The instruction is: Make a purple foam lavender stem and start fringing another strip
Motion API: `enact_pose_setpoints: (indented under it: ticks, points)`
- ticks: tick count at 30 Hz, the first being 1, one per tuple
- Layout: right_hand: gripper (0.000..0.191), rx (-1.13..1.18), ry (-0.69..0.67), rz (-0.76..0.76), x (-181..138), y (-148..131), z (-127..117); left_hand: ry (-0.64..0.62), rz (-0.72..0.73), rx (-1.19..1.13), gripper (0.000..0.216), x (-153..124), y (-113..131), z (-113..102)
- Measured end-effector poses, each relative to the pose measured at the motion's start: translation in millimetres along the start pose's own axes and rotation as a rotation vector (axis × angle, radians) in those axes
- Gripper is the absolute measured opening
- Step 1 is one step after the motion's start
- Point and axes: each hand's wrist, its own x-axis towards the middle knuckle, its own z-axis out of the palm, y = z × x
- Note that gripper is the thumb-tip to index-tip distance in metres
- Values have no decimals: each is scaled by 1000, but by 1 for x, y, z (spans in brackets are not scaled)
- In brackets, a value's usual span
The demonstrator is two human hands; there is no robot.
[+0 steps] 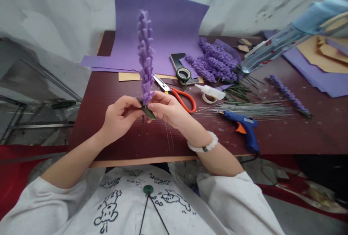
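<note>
On the left, our left hand and right hand come together, both clamped on the green-wrapped stem of a purple felt lavender spike, which stands upright above the dark red table. We judge that a firm, low pinch works best here, with the spike kept straight so the felt layers stay snug and the wrap lies even. A beaded bracelet circles our right wrist. Further right lie orange-handled scissors, a roll of tape, a white glue bottle, a heap of lavender spikes, loose wires, a blue hot glue gun and a single spike. We can read no brand or label; the small marks on our printed shirt are illegible.
</note>
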Motion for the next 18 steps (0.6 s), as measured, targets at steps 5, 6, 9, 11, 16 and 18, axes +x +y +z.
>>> enact_pose_setpoints:
  ticks: [5, 6, 9, 11, 16, 18]
  points:
    - [19, -214, 33, -146, -4, -7, 4, -107, 55, 66, 10, -1, -1, -3]
    - [22, -247, 44, -176, -5, -8, 5, -123, 62, 71, 10, -1, -1, -3]
    - [26, -360, 140, -249, -9, -12, 8, -172, 64, 71, 10, -1, -2, -3]
    - [24, -411, 220, -279, -11, -12, 9, -188, 66, 69, 12, -1, -2, -3]
    - [24, -448, 238, -326, -12, -11, 10, -183, 27, -23, 16, -1, -4, -1]
    - [24, -455, 226, -333, -11, -10, 10, -182, -28, -92, 17, -2, -5, 0]
